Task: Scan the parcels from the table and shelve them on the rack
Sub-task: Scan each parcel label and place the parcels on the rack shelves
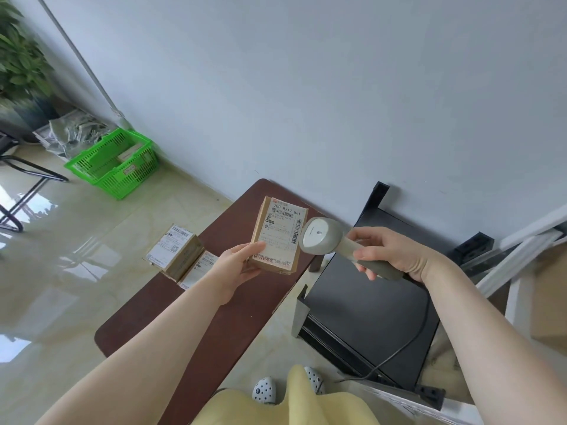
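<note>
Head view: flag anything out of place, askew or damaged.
Two parcels lie off the far left edge of the brown table, apparently on the floor, not with the table's load. Otherwise nothing stands out: the left hand holds a parcel label-up, and the right hand aims the scanner at it.

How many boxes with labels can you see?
3 for sure: one box held up in the left hand, two boxes at the table's left edge. The green basket may hide more.
</note>
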The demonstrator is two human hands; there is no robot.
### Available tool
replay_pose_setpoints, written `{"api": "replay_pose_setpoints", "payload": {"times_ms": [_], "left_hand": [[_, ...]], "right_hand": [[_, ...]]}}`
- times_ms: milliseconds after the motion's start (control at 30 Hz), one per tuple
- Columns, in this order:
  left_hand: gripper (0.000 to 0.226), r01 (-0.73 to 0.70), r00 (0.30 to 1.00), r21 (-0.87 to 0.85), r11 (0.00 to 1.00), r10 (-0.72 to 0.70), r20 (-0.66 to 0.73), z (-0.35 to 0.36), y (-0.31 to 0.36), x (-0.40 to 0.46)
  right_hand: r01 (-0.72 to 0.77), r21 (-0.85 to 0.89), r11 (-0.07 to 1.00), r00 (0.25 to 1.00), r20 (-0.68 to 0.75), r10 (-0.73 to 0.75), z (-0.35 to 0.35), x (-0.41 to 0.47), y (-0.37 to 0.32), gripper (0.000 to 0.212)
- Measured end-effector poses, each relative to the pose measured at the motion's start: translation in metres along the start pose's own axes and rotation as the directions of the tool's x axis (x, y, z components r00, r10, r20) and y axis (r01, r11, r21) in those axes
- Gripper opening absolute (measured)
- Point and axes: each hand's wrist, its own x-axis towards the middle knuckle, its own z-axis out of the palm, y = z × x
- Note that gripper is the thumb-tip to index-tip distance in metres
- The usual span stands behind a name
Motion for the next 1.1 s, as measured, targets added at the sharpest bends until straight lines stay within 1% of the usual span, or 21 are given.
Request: {"api": "replay_pose_setpoints", "payload": {"times_ms": [167, 267, 333, 400, 467, 533, 633, 700, 733, 833, 933, 1100], "left_hand": [[0.027, 0.001, 1.0, -0.009, 1.0, -0.001, -0.002, -0.002, -0.001, -0.001], [0.022, -0.002, 1.0, -0.009, 1.0, 0.002, 0.002, -0.002, -0.001, -0.003], [0.022, -0.005, 1.0, -0.014, 1.0, 0.005, 0.0, -0.003, -0.002, -0.003], [0.024, -0.009, 1.0, -0.019, 1.0, 0.009, 0.002, -0.003, -0.002, -0.001], [0.026, -0.011, 1.0, -0.028, 1.0, 0.011, 0.003, -0.002, -0.004, 0.001], [0.03, -0.013, 1.0, -0.042, 0.999, 0.013, 0.001, 0.003, -0.005, 0.002], [0.031, -0.015, 1.0, -0.068, 0.998, 0.015, -0.001, 0.014, -0.007, 0.005], [0.032, -0.019, 1.0, -0.078, 0.997, 0.019, -0.005, 0.021, -0.007, 0.007], [0.033, -0.022, 1.0, -0.077, 0.997, 0.021, -0.01, 0.024, -0.007, 0.008], [0.032, -0.025, 0.999, -0.064, 0.998, 0.024, -0.021, 0.03, -0.007, 0.01], [0.029, -0.022, 1.0, -0.067, 0.998, 0.021, -0.021, 0.035, -0.007, 0.01], [0.032, -0.012, 1.0, -0.063, 0.998, 0.01, -0.025, 0.04, -0.01, 0.012]], "right_hand": [[0.014, -0.013, 1.0, 1.0, 0.017, -0.014, 0.001, 0.005, -0.001, 0.039], [0.012, -0.025, 1.0, 0.999, 0.031, -0.012, 0.004, 0.005, -0.002, 0.039], [0.019, -0.008, 1.0, 1.0, 0.013, -0.019, 0.007, 0.004, -0.003, 0.039], [0.016, 0.054, 0.998, 0.999, -0.033, -0.014, 0.013, 0.004, -0.005, 0.045], [0.01, 0.2, 0.98, 0.997, -0.081, 0.007, 0.025, 0.005, -0.007, 0.06], [0.031, 0.404, 0.914, 0.992, -0.124, 0.021, 0.045, 0.009, -0.01, 0.062], [0.053, 0.675, 0.736, 0.979, -0.182, 0.097, 0.074, 0.018, -0.015, 0.049], [0.051, 0.782, 0.622, 0.965, -0.199, 0.171, 0.085, 0.022, -0.017, 0.043], [0.047, 0.806, 0.589, 0.958, -0.203, 0.202, 0.088, 0.023, -0.019, 0.042], [0.033, 0.822, 0.569, 0.945, -0.211, 0.25, 0.092, 0.024, -0.02, 0.04], [0.019, 0.813, 0.582, 0.928, -0.23, 0.293, 0.093, 0.024, -0.021, 0.038], [0.007, 0.803, 0.596, 0.91, -0.252, 0.33, 0.092, 0.021, -0.022, 0.035]]}}
